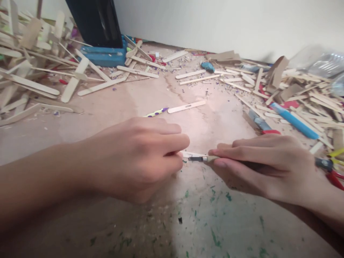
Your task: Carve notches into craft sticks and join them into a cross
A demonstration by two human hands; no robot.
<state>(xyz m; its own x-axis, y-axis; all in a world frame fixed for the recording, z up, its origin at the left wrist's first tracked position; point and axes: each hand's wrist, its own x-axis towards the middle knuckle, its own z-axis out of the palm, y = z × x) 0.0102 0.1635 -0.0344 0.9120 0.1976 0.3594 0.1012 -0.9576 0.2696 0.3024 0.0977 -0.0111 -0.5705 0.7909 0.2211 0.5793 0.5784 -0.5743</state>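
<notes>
My left hand (145, 157) is closed, with thumb and fingertips pinching one end of a pale wooden craft stick (185, 154) just above the table. My right hand (266, 165) is closed around a slim tool with a dark flat tip (197, 158) and a metal collar. That tip lies along the craft stick, between my hands; whether it cuts in, I cannot tell. Most of the tool's handle is hidden by my fingers. Beyond my left hand lie a pencil (157, 113) with purple dots and another craft stick (186, 106) with a small slot in it.
Loose craft sticks pile up at the left (34, 84) and right. A black upright object (96, 23) stands in a blue base (104, 55). Near my right hand are a blue-handled tool (295, 120) and red-handled tool (334, 179). A clear plastic bottle (326, 64) lies at far right.
</notes>
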